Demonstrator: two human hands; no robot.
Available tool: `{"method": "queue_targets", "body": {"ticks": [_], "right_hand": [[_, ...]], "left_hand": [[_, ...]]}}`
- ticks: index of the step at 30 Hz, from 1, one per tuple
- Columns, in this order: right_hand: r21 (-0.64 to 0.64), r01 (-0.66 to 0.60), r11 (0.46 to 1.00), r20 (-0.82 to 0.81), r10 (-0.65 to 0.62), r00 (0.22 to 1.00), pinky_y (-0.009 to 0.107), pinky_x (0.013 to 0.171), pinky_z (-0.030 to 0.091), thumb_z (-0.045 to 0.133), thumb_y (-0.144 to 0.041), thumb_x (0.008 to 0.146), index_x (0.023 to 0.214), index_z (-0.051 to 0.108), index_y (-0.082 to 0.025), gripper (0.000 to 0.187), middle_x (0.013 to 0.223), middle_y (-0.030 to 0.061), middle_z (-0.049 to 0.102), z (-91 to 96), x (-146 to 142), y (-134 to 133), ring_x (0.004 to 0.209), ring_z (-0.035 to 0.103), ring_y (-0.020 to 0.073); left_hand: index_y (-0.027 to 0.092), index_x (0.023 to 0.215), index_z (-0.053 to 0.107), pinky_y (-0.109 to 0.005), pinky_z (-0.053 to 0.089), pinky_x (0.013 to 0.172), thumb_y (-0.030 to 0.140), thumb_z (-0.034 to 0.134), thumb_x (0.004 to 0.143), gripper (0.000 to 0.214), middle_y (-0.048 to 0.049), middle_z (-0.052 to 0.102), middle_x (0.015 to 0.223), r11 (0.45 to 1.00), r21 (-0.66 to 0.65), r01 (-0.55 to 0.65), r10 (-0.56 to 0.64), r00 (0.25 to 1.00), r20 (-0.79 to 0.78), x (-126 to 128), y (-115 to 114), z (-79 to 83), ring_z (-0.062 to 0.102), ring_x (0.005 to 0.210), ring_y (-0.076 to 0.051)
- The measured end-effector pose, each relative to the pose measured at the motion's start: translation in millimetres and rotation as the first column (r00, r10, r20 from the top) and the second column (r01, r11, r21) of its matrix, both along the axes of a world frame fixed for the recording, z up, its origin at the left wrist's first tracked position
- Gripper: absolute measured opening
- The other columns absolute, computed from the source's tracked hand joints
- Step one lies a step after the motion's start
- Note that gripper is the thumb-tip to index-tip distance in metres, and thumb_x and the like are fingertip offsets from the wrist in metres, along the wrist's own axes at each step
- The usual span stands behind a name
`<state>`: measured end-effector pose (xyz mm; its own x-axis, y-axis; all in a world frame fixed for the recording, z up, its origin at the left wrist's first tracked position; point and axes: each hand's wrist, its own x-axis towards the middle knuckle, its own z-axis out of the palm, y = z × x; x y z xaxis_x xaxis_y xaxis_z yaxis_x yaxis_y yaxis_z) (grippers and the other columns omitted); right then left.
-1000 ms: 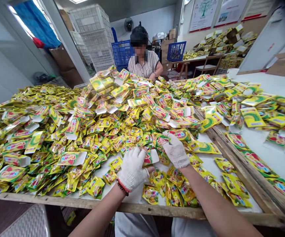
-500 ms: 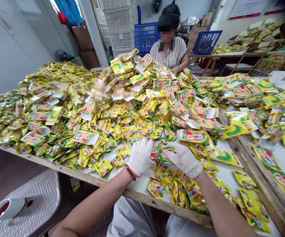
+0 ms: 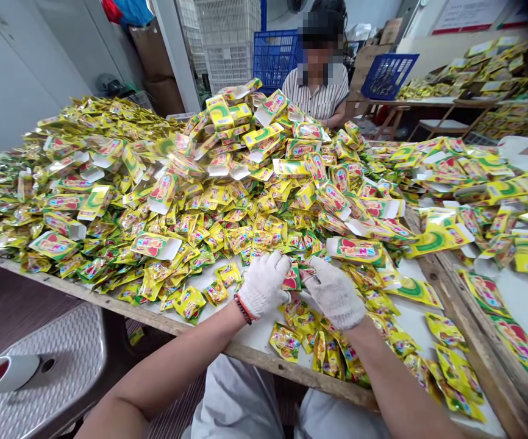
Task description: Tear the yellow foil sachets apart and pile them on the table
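Observation:
My left hand (image 3: 265, 285), in a white knit glove, grips one end of a small candy box (image 3: 292, 277) with red and green print. At the box's other end is my right hand (image 3: 335, 292), gloved too, with its fingers closed on it. Much of the box is hidden by the fingers. Just below my hands lie yellow candy packets (image 3: 286, 342) on the white tabletop (image 3: 257, 332). Behind my hands an open-ended box (image 3: 354, 250) rests against the heap of packets (image 3: 231, 235).
Many printed boxes (image 3: 221, 113) top the heap. A wooden strip (image 3: 463, 305) divides the table on the right. Across from me sits a person in a striped shirt (image 3: 314, 97). A cup of dark liquid (image 3: 5, 375) stands on a stool (image 3: 69, 366) at lower left.
My right hand has moved slightly left, closer to my left hand, and less of the box shows between them. The whole view has shifted a little.

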<state>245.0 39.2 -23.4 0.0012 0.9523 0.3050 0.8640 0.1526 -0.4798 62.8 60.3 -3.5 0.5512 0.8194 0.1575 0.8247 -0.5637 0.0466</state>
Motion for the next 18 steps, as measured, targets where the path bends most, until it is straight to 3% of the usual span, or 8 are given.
{"method": "queue_targets", "body": {"ticks": [2,5,9,11,14,16,18], "right_hand": [[-0.145,-0.047,0.988,-0.189,0.019,0.982,0.032,0.069,0.051,0.050,-0.035,0.087,0.103,0.064,-0.018,0.027,0.093,0.0105,0.074,6.3,0,0,0.078,0.069,0.0230],[-0.337,-0.179,0.924,-0.444,0.012,0.896,0.025,0.055,0.047,0.051,-0.041,0.087,0.087,0.058,-0.022,0.020,0.079,0.0021,0.070,15.1,3,-1,0.061,0.065,0.0160],[-0.334,-0.111,0.936,-0.353,-0.015,0.936,0.024,0.048,0.037,0.055,-0.035,0.081,0.060,0.046,-0.022,0.026,0.051,-0.0030,0.052,21.0,0,-1,0.048,0.052,0.0118],[-0.387,-0.178,0.905,-0.417,0.000,0.909,0.024,0.045,0.033,0.052,-0.029,0.080,0.057,0.043,-0.022,0.025,0.045,-0.0034,0.047,23.2,-2,-2,0.043,0.048,0.0109],[-0.491,-0.377,0.785,-0.673,-0.067,0.737,0.023,0.043,0.030,0.051,-0.034,0.082,0.079,0.057,-0.021,0.015,0.052,-0.0029,0.055,28.1,0,-8,0.043,0.049,0.0105],[-0.480,-0.465,0.744,-0.773,-0.108,0.625,0.021,0.043,0.029,0.054,-0.041,0.083,0.103,0.059,-0.020,0.029,0.063,-0.0018,0.062,31.2,3,-13,0.046,0.052,0.0101],[-0.464,-0.547,0.697,-0.815,-0.095,0.572,0.020,0.043,0.028,0.056,-0.043,0.084,0.111,0.055,-0.019,0.036,0.063,-0.0024,0.062,31.6,2,-16,0.046,0.052,0.0095]], "left_hand": [[0.018,0.118,0.052,-0.042,0.043,0.082,0.047,0.074,0.068,0.063,-0.0105,0.056,0.119,0.998,0.029,-0.057,0.057,0.998,0.001,1,-1,0.1,0.054,0.101,-0.029],[0.018,0.118,0.052,-0.042,0.043,0.080,0.045,0.075,0.067,0.062,-0.0098,0.057,0.113,0.996,0.053,-0.075,0.076,0.997,-0.012,1,-1,1.0,0.054,0.098,-0.029],[0.018,0.122,0.051,-0.043,0.041,0.083,0.042,0.076,0.068,0.065,-0.0105,0.057,0.115,0.997,0.073,0.024,-0.021,0.999,-0.030,2,-4,1.2,0.052,0.102,-0.029],[0.017,0.124,0.050,-0.043,0.040,0.085,0.042,0.076,0.068,0.066,-0.0108,0.057,0.117,0.995,0.082,0.057,-0.055,0.998,-0.032,2,-5,0.7,0.052,0.104,-0.029],[0.018,0.124,0.050,-0.043,0.041,0.083,0.042,0.074,0.069,0.064,-0.0103,0.057,0.117,0.996,0.086,0.028,-0.026,0.999,-0.021,2,-4,0.4,0.053,0.102,-0.029],[0.018,0.123,0.051,-0.043,0.042,0.082,0.043,0.073,0.070,0.062,-0.0103,0.057,0.116,0.996,0.089,-0.008,0.008,1.000,-0.009,1,-3,0.2,0.053,0.101,-0.029],[0.018,0.124,0.051,-0.044,0.042,0.083,0.041,0.070,0.073,0.059,-0.0110,0.057,0.117,0.995,0.099,-0.005,0.005,1.000,-0.006,1,-3,-0.2,0.053,0.102,-0.030]]}}
